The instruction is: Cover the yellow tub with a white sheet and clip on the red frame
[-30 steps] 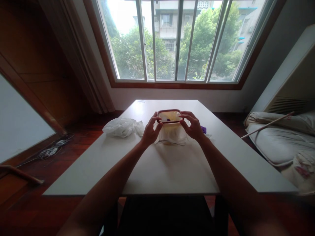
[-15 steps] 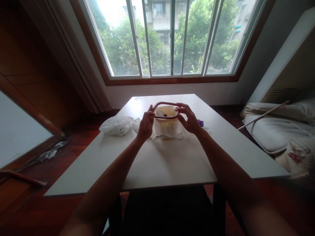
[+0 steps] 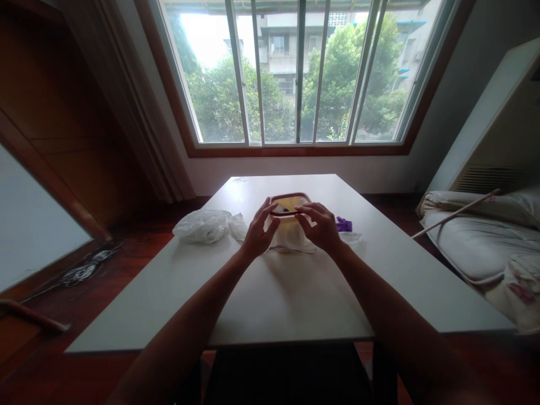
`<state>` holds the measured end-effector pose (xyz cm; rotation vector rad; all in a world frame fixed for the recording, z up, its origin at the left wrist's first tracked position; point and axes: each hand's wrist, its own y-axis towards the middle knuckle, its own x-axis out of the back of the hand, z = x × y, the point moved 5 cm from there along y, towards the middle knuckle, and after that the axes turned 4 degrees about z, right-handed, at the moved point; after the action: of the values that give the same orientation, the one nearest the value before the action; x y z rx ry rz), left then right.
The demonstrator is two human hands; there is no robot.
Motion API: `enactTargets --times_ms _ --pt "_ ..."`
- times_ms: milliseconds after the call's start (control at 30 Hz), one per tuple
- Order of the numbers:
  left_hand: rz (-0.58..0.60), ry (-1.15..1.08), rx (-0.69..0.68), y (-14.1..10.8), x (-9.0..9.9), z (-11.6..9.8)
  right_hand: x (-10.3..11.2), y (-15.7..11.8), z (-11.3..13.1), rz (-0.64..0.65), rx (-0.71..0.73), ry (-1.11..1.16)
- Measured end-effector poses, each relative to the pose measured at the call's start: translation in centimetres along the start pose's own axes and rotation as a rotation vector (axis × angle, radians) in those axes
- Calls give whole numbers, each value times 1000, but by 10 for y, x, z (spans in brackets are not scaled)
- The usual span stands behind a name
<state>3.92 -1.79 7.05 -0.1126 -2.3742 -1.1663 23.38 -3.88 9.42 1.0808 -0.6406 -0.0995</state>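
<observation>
A small pale waste bin [image 3: 291,232] stands on the white table, lined with a thin translucent bag. Around its mouth sits a brown rim ring [image 3: 291,196], level with the bin's top. My left hand [image 3: 259,229] grips the ring's left front corner, thumb below and fingers above. On the front right part of the ring, my right hand [image 3: 319,224] has its fingertips, with the thumb lower down. Something small and dark shows inside the bin; I cannot make out what it is.
A crumpled white plastic bag [image 3: 205,226] lies left of the bin. To the right is a purple item [image 3: 343,224] beside thin clear plastic. The white table [image 3: 291,304] faces a window. Folded padding [image 3: 472,236] and a stick [image 3: 455,214] are at the right.
The brown ring has come down from above the bin onto its mouth, and both hands have lowered with it. The view has tilted up slightly.
</observation>
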Motion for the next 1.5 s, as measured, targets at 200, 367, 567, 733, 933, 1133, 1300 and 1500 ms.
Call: enactTargets --times_ms 200,367,567,733,933,1133,1300,1500 --pt "-43 18 -33 0 3 -3 9 1 -14 13 -103 45" --pt "-52 -38 -18 0 1 1 6 0 -30 -24 -108 67" --pt "-95 -146 42 1 -2 10 1 -3 -35 -48 -125 117" --pt "-84 -105 24 2 -1 8 4 -2 -33 -58 -108 106" --pt "-85 5 -37 3 3 1 0 -3 -29 -38 -120 135" --pt "-91 34 -74 3 4 0 1 -2 -27 4 -73 94" --pt "-71 34 -105 3 5 1 5 1 -32 30 -23 4" --pt "-70 43 -123 5 6 4 3 -2 -37 25 49 -34"
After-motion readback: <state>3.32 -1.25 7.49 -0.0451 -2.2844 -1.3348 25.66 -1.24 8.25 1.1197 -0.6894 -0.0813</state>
